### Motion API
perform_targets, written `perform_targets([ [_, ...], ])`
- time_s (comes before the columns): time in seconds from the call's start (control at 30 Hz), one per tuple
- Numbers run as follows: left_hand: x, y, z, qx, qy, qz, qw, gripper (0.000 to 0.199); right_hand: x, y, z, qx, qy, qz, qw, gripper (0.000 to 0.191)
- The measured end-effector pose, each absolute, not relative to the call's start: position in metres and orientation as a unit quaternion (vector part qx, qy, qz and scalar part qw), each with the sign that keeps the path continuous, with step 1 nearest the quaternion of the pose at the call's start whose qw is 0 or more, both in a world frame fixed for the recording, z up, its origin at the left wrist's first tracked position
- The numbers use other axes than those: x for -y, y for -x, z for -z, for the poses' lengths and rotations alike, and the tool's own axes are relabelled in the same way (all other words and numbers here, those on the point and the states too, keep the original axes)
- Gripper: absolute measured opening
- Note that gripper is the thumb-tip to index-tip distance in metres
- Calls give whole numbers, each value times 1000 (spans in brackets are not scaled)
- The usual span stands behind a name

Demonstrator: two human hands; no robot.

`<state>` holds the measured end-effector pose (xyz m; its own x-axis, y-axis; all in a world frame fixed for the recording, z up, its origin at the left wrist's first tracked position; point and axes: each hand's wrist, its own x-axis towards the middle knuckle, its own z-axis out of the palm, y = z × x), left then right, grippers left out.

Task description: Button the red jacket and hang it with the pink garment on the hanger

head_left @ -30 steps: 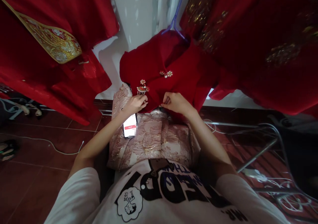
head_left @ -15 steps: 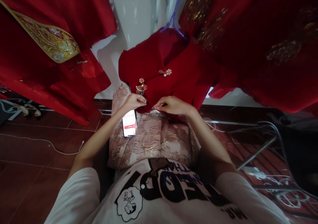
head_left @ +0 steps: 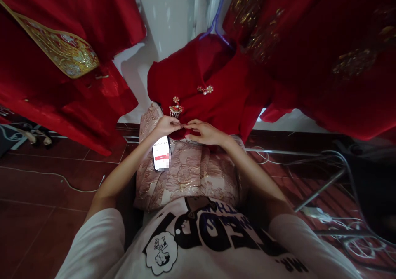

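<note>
A red garment with beaded flower clasps hangs from a purple hanger, its lower part resting over the pink brocade cloth on my lap. A fan-shaped tassel ornament is on its front. Just below that ornament, my left hand is pinched at the garment's edge; what its fingertips hold is too small to make out. My right hand reaches in from the right, fingers stretched toward the left fingertips and thumb apart. The fingertips of both hands meet or nearly meet over the red cloth.
A lit phone lies on the pink brocade cloth under my left wrist. Red embroidered garments hang on both sides. To the right stands a metal-framed chair; a white cable runs over the tiled floor.
My right hand has moved left to my left fingertips, and its thumb and fingers have parted from the small light-coloured piece they pinched. My left hand has hardly moved.
</note>
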<state>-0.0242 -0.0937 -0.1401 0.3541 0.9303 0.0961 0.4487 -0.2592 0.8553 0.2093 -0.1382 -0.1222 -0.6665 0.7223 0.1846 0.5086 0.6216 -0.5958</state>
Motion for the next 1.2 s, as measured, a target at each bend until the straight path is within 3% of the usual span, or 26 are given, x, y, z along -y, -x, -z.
perform_targets([
  [0.27, 97, 24, 138, -461, -738, -310, 384, 10, 136, -207, 132, 880, 359, -250, 184, 55],
  [0.5, 93, 28, 140, -446, -748, -307, 384, 8, 136, -207, 131, 884, 363, -240, 173, 52],
  [0.67, 103, 28, 136, -449, -839, -245, 188, 25, 142, -225, 104, 866, 396, -234, 199, 38],
  [0.8, 115, 27, 130, -410, -895, -168, 44, 12, 151, -245, 75, 837, 391, -271, 270, 38],
  [0.87, 117, 26, 127, -388, -906, -166, 21, 4, 156, -253, 63, 827, 385, -292, 288, 39],
  [1.03, 114, 26, 123, -346, -920, -183, -10, 8, 164, -265, 44, 810, 399, -306, 303, 44],
  [1.2, 113, 25, 122, -338, -919, -201, 37, 16, 169, -273, 33, 804, 421, -280, 313, 43],
])
